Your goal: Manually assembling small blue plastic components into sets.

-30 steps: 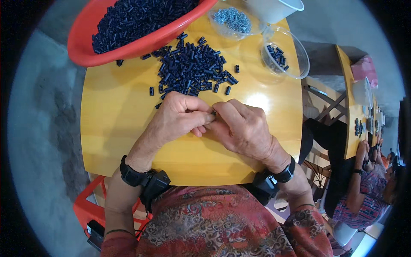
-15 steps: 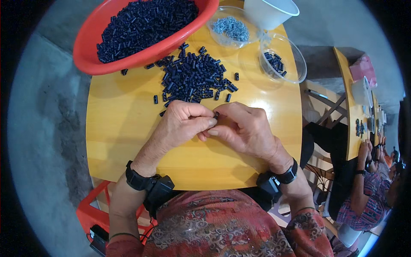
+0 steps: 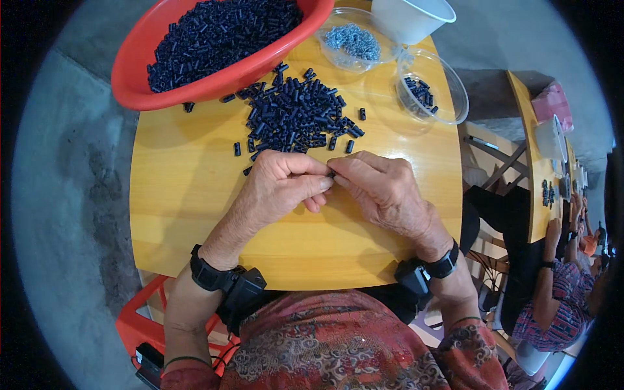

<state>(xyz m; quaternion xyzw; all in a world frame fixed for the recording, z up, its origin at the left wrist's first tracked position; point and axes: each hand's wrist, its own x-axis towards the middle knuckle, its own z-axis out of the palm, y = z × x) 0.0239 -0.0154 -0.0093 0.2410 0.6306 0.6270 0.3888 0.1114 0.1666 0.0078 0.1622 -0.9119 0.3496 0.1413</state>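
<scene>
My left hand [image 3: 279, 188] and my right hand [image 3: 383, 192] meet fingertip to fingertip over the yellow wooden table [image 3: 175, 195]. Between the fingertips they pinch a small dark blue tube piece [image 3: 331, 175], mostly hidden by the fingers. Just beyond my hands lies a loose pile of dark blue tube pieces [image 3: 296, 117]. A red basin [image 3: 140, 58] full of the same pieces stands at the table's far left.
A clear bowl of small metal springs [image 3: 351, 42], a clear bowl with a few dark pieces [image 3: 429, 94] and a white cup [image 3: 409, 16] stand at the far right. Another person [image 3: 552, 286] sits at a second yellow table [image 3: 530, 162] on the right. A red stool [image 3: 140, 325] is below.
My hands have stayed together at the same spot on the table, with the fingers shifting slightly around the small piece. The view has tilted a little.
</scene>
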